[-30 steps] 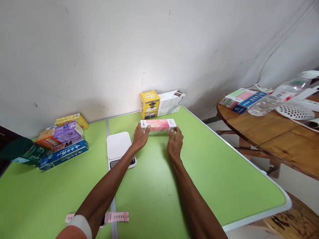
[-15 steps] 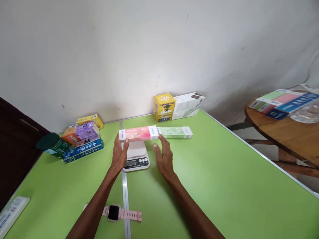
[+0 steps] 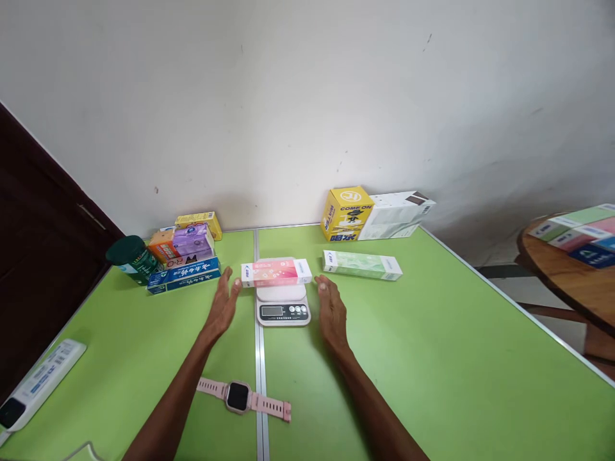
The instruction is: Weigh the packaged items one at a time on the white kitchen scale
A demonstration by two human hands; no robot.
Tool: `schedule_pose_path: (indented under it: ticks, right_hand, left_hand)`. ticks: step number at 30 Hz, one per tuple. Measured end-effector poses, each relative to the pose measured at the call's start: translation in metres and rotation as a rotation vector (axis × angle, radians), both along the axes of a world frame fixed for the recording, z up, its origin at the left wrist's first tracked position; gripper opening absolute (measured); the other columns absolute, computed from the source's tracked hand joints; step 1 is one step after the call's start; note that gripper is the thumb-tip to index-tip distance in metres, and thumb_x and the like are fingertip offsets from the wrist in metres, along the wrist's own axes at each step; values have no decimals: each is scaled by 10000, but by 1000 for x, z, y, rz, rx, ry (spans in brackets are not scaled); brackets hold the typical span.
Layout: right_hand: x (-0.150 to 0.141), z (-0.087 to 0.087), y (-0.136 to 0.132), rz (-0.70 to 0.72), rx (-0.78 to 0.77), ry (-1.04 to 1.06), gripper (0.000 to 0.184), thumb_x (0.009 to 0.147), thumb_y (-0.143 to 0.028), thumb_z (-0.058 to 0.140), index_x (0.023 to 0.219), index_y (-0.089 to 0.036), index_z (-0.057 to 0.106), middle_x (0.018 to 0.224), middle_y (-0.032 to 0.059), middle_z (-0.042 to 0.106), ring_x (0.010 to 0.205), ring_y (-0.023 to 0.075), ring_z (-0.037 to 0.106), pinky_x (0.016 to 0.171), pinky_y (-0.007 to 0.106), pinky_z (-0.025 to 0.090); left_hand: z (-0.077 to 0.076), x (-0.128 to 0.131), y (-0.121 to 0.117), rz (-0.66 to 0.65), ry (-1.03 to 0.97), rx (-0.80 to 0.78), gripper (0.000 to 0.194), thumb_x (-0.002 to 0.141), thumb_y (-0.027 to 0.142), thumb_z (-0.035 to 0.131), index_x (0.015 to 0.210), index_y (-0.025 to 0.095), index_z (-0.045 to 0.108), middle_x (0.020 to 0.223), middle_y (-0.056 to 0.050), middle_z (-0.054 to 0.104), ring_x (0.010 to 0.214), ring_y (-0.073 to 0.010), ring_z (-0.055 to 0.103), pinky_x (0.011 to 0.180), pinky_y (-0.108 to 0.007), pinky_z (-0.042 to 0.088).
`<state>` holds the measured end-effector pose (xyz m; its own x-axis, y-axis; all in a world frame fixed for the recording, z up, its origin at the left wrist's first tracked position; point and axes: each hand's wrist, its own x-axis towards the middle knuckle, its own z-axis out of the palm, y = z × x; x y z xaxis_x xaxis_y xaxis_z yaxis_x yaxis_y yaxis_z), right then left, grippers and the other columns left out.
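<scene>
A pink and white toothpaste box (image 3: 276,273) lies across the platform of a white kitchen scale (image 3: 283,312), whose display and buttons face me. My left hand (image 3: 223,304) is just left of the box, apart from it, fingers stretched out and holding nothing. To the right of the scale, my right hand (image 3: 331,310) is also free, its fingers extended near the box's right end. Beyond that hand lies a green and white toothpaste box (image 3: 362,265), flat on the table.
Back left stand a dark green canister (image 3: 133,259), a blue box (image 3: 184,275), a purple pack (image 3: 193,241) and a yellow box (image 3: 211,223). A yellow cube box (image 3: 346,214) and white box (image 3: 396,216) rest against the wall. A pink smartwatch (image 3: 238,397) lies in front.
Both hands have let go of the pink box and moved apart to its sides. It has come down onto the scale. The camera view has shifted left.
</scene>
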<state>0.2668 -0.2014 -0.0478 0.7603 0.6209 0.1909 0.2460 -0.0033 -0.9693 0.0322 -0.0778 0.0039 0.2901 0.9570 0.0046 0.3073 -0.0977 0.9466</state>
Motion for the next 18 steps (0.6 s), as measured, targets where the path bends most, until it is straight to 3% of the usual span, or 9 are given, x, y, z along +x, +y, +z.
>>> schedule_pose_path:
  ticks: [4, 7, 18]
  right_hand:
    - [10, 2, -1, -16, 10, 86, 720, 999, -759, 374, 1298, -174, 669, 1313, 192, 735, 1195, 329, 689, 1083, 535, 495]
    - [12, 4, -1, -14, -2, 38, 701, 998, -763, 369, 1258, -187, 673, 1286, 188, 745, 1193, 329, 689, 1069, 522, 498]
    - [9, 10, -2, -9, -41, 17, 613, 1024, -692, 374, 1242, -195, 659, 1279, 188, 741, 1220, 323, 675, 1071, 506, 498]
  left_hand:
    - [-15, -42, 28, 45, -172, -191, 1006, 828, 916, 492, 1469, 145, 570, 1592, -253, 525, 1488, -389, 515, 1274, -579, 339]
    - [-22, -60, 39, 10, -276, -263, 1012, 758, 936, 571, 1363, 129, 655, 1506, -267, 606, 1430, -396, 577, 1249, -579, 387]
    - [-27, -58, 36, 9, -258, -209, 984, 772, 897, 608, 1400, 140, 637, 1502, -250, 615, 1419, -379, 589, 1252, -571, 383]
